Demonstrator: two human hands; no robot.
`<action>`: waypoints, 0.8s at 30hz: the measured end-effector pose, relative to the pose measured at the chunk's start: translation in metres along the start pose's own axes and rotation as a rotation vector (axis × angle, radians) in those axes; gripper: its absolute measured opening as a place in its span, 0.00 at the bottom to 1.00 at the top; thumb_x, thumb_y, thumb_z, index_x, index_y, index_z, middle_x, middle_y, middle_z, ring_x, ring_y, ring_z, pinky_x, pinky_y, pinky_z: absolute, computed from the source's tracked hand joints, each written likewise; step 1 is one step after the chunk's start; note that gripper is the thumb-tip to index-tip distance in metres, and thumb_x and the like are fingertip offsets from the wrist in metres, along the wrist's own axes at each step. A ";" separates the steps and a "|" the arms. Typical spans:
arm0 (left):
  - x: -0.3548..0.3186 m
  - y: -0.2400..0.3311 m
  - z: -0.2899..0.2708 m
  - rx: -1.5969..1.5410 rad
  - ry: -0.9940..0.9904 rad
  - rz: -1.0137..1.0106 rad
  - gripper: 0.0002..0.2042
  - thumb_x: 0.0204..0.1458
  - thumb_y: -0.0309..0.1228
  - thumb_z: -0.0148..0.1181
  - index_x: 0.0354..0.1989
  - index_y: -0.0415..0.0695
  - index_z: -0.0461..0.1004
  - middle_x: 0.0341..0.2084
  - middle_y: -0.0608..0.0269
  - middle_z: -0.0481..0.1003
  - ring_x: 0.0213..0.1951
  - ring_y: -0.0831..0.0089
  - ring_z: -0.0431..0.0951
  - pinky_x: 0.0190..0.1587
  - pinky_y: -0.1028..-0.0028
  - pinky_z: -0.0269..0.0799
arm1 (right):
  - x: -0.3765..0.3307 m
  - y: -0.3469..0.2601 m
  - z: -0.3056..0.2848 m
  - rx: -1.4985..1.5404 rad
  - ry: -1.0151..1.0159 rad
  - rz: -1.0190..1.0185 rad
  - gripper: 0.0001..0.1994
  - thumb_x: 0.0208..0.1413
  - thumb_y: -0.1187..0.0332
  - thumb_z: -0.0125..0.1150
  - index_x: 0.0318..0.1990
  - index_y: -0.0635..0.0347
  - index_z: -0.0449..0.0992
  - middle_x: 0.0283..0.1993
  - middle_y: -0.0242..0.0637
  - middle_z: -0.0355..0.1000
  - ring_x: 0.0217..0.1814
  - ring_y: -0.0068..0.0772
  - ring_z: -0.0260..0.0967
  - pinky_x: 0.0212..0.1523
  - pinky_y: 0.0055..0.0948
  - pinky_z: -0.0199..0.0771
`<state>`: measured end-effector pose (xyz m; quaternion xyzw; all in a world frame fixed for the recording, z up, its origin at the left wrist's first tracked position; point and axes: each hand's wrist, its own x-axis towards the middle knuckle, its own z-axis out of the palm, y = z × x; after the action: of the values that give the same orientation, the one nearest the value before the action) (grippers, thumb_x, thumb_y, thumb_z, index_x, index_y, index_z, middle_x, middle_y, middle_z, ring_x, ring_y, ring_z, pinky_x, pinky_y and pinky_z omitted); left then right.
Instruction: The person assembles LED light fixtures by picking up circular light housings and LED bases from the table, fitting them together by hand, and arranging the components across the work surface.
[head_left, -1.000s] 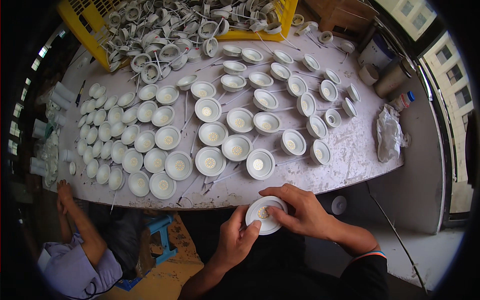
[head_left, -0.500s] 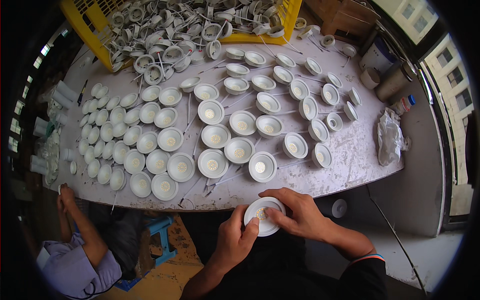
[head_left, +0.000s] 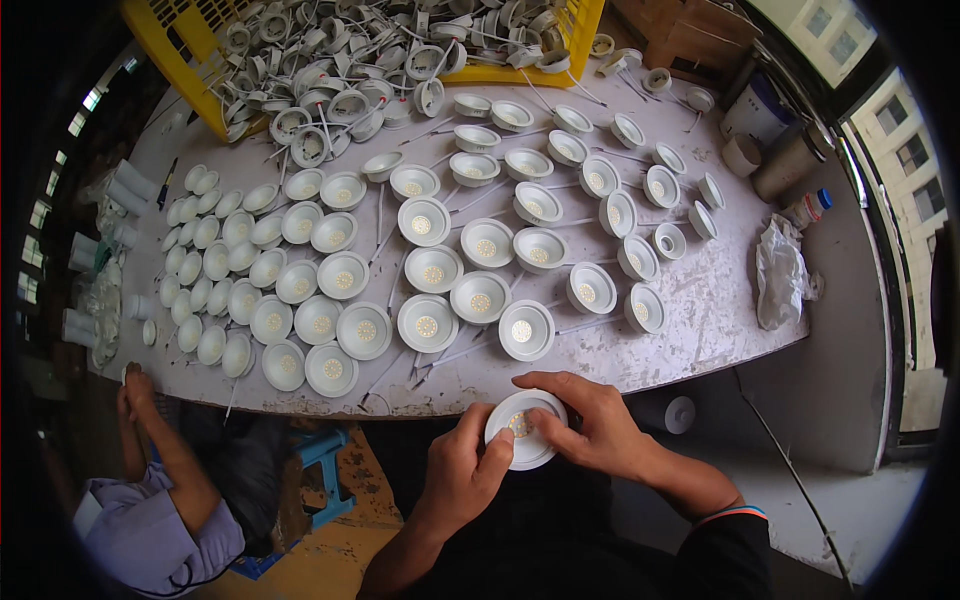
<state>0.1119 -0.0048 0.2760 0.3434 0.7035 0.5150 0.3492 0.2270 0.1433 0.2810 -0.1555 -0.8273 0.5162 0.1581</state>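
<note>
Just off the table's front edge, both hands hold a round white LED downlight (head_left: 527, 456) with its face up. My left hand (head_left: 462, 468) grips its left rim, the thumb lying near the yellow-dotted LED disc. My right hand (head_left: 598, 428) wraps the right side, its thumb pressing in at the disc and the forefinger along the upper rim. The fingers beneath the lamp are hidden. Beyond the hands, the nearest finished-looking downlight (head_left: 525, 330) lies face up on the table, among several rows of similar ones with short cables.
A yellow crate (head_left: 582, 50) at the back spills a heap of white lamp housings (head_left: 345, 105) onto the worn table (head_left: 690, 345). At right stand a crumpled plastic bag (head_left: 778, 275), a bottle and containers. A co-worker (head_left: 165, 520) sits at lower left near a blue stool (head_left: 325, 475).
The lamp and both hands have shifted very slightly left. The grip stays much the same, with the right thumb still at the disc. The lamps on the table stay in place.
</note>
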 end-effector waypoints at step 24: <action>0.010 -0.011 -0.005 0.043 0.046 0.091 0.09 0.56 0.32 0.52 0.39 0.37 0.69 0.25 0.51 0.75 0.27 0.62 0.79 0.31 0.67 0.72 | -0.004 0.006 -0.003 0.200 -0.043 0.206 0.20 0.63 0.61 0.53 0.59 0.61 0.67 0.32 0.44 0.72 0.32 0.27 0.72 0.35 0.29 0.72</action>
<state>0.1014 -0.0014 0.2650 0.3705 0.7059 0.5230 0.3017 0.2330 0.1467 0.2767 -0.2119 -0.7547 0.6126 0.1013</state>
